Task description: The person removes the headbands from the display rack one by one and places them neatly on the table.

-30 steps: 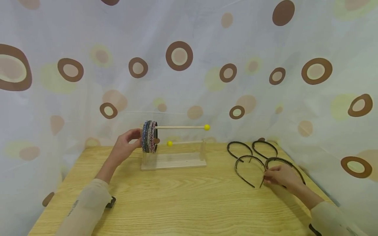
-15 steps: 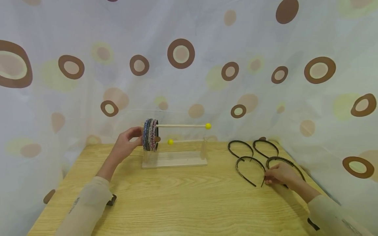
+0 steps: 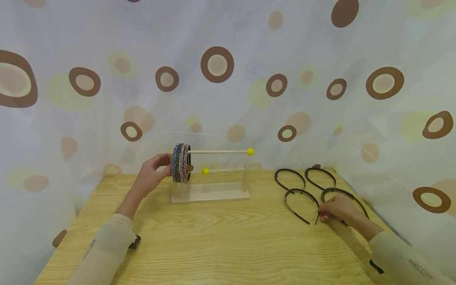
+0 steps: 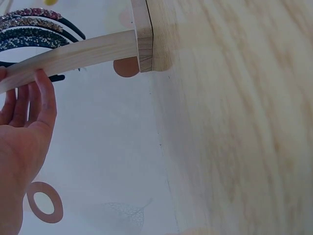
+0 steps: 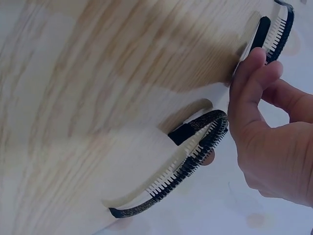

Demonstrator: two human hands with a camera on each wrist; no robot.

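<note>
In the head view, my left hand (image 3: 151,174) is at the left end of a wooden headband stand (image 3: 210,194). The left wrist view shows its fingers and thumb gripping the stand's flat wooden upright (image 4: 93,49). Several glittery headbands (image 3: 181,164), blue, black, silver and pink, hang on the upper rod beside that upright. Over at the right of the table, my right hand (image 3: 338,209) pinches one leg of a dark toothed headband (image 5: 282,41), which lies low over the tabletop. Another toothed headband (image 5: 186,169) is just beside this hand.
Two plain dark headbands lie behind, one at the left (image 3: 289,170) and one near the table's back right corner (image 3: 320,169). Yellow balls cap the upper rod (image 3: 219,152) and the lower rod (image 3: 228,170). A dotted curtain (image 3: 235,107) surrounds the wooden table (image 3: 221,241).
The head view has shifted slightly. My right forearm has edged a little up and left, its fingers staying on the toothed headband. My left hand keeps its grip on the stand.
</note>
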